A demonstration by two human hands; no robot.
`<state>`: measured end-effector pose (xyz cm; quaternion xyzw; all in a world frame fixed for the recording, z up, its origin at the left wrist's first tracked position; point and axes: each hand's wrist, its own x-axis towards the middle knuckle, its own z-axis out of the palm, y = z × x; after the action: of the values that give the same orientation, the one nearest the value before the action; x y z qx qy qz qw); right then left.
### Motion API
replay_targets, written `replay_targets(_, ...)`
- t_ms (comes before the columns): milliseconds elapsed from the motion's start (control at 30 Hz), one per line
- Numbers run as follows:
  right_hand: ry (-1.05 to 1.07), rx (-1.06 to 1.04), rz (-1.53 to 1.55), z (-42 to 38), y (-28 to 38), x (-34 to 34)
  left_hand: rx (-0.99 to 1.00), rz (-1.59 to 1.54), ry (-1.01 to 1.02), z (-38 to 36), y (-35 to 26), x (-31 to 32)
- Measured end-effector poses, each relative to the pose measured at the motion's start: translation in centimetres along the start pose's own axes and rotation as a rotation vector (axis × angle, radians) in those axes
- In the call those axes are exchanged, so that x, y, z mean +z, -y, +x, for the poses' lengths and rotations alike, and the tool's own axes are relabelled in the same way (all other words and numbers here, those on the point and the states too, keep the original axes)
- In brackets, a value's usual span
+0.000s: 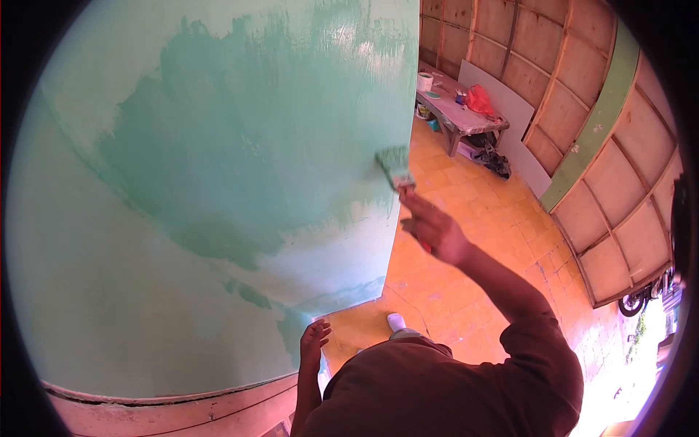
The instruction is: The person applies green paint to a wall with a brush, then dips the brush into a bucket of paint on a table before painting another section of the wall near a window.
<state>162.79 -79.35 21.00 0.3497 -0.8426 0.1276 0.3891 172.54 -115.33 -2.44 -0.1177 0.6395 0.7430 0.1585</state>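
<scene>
A wide paintbrush (395, 162), its bristles green with paint, is held by the handle in my right hand (439, 231). The bristles are at the right edge of the wall (196, 138), over a broad patch of wet green paint with streaky borders. Paler wall shows around that patch, above and below it. Low beside the wall's bottom corner is my left hand (314, 335), its fingers loosely bent and slightly apart, with nothing seen in it.
Orange floor tiles (466, 211) stretch behind the wall's edge. Farther back, a low table (466, 116) carries a white tub (425, 80) and a red plastic bag (479, 100). A black bag (495, 162) lies by its leg. Framed panels (611, 189) line the right side.
</scene>
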Motion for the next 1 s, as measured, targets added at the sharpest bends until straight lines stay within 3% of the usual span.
replay_targets(167, 0.262, 0.074, 0.255, -1.1, 0.9, -0.1, 0.007, 0.006, 0.016, 0.3, -0.3, 0.1)
replay_targets(267, 0.271, 0.219, 0.343, 2.2, -1.2, -3.0, 0.005, -0.009, 0.027, 0.6, -0.6, 0.6)
replay_targets(433, 0.084, 0.198, 0.192, 9.7, -2.0, -10.5, 0.017, -0.023, 0.041, 1.0, -0.4, 0.7)
replay_targets(500, -0.111, 0.117, 0.087, 11.0, -1.7, -12.0, 0.017, -0.021, 0.039, 1.0, -0.3, 0.6)
replay_targets(533, -0.109, 0.118, 0.089, 11.2, -2.0, -11.9, 0.014, -0.021, 0.037, 0.9, -0.3, 0.6)
replay_targets(567, -0.283, 0.032, -0.027, 11.3, -2.2, -11.9, 0.010, -0.023, 0.036, 0.6, -0.2, 0.6)
replay_targets(600, -0.456, -0.055, -0.143, 11.4, -2.3, -11.9, 0.005, -0.022, 0.028, 0.4, -0.2, 0.7)
replay_targets(633, -0.452, -0.055, -0.140, 11.1, -2.0, -11.3, 0.001, -0.020, 0.020, 0.3, -0.1, 0.7)
replay_targets(700, -0.535, 0.155, 0.164, 9.5, -1.0, -8.9, 0.000, -0.023, 0.021, 0.2, 0.4, 0.5)
replay_targets(833, -0.493, 0.151, 0.083, 4.7, -1.0, -2.8, -0.015, -0.018, 0.014, -0.1, 0.2, 0.5)
replay_targets(933, -0.513, 0.315, 0.204, 1.4, 0.6, 0.1, -0.019, -0.009, 0.013, 0.0, 0.2, 0.3)
replay_targets(1000, -0.416, 0.446, 0.303, -0.4, 1.7, 1.2, -0.022, 0.002, 0.014, -0.1, -0.2, 0.3)
